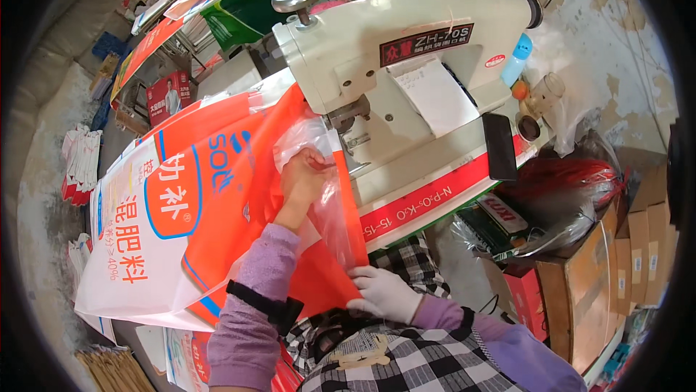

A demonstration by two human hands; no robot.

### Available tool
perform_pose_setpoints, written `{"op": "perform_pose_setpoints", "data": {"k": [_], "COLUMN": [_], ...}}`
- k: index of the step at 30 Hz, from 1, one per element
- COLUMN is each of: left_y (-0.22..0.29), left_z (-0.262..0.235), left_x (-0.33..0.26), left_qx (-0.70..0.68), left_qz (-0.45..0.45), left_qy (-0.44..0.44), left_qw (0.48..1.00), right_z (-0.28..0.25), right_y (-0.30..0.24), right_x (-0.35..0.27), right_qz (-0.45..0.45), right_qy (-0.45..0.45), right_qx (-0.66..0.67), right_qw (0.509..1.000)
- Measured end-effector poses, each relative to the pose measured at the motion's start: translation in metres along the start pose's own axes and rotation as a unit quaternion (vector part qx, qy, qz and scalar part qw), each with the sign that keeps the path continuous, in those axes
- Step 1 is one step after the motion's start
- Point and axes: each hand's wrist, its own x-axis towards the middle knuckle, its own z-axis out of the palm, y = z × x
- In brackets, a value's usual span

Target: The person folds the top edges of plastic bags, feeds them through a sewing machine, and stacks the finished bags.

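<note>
**Bag mouth held at the stitching head**

While the orange-and-white woven sack (196,203) lies flat just left of the cream sewing machine (406,73), its open edge is drawn up against the machine's needle foot (348,127). The left hand (303,178) sits on that edge directly below the needle foot, fingers curled together and pinching the sack mouth along with the clear plastic liner (326,196) that shows inside it. The right hand (384,292), in a white glove, is nearer the body, well below the machine, closed on the lower corner of the same orange edge and pulling it taut. Both sleeves are lilac.

Judgement: the step in hand is lining up the sack mouth for feeding under the foot; stitching does not look to have started, though the needle itself is too small to make out. The next move calls for keeping liner and woven layers flush, edge straight between the two hands, and the left fingers kept off the needle line.

Right of the machine: a black phone (500,146) lying on its bed, a small clear jar (545,91).
</note>
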Motion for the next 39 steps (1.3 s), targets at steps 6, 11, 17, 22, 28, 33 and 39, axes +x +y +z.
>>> {"op": "perform_pose_setpoints", "data": {"k": [6, 11, 17, 22, 28, 33, 39], "left_y": [-0.013, 0.011, 0.068, 0.034, -0.191, -0.227, -0.305], "left_z": [0.008, 0.010, -0.089, -0.218, -0.343, -0.314, -0.418], "left_x": [0.005, -0.020, -0.185, -0.229, -0.228, -0.148, -0.240], "left_qx": [-0.007, 0.002, 0.095, 0.584, 0.568, 0.583, 0.156], "left_qz": [-0.065, -0.060, 0.244, -0.045, 0.091, 0.031, -0.367], "left_qy": [0.037, 0.073, 0.040, 0.067, -0.014, 0.007, 0.386], "left_qw": [0.997, 0.995, 0.964, 0.808, 0.818, 0.812, 0.832], "right_z": [-0.048, -0.052, -0.056, -0.055, 0.007, -0.027, -0.004], "right_y": [-0.050, -0.040, -0.015, 0.036, 0.035, 0.015, -0.074], "right_x": [-0.001, -0.020, -0.032, 0.048, 0.039, 0.131, 0.166], "right_qz": [0.114, 0.186, 0.248, 0.236, 0.166, 0.121, -0.126], "right_qy": [-0.007, 0.016, -0.006, 0.069, 0.081, 0.082, -0.113], "right_qx": [0.156, 0.177, 0.167, 0.136, 0.132, -0.107, 0.019], "right_qw": [0.981, 0.966, 0.954, 0.960, 0.974, 0.983, 0.985]}}
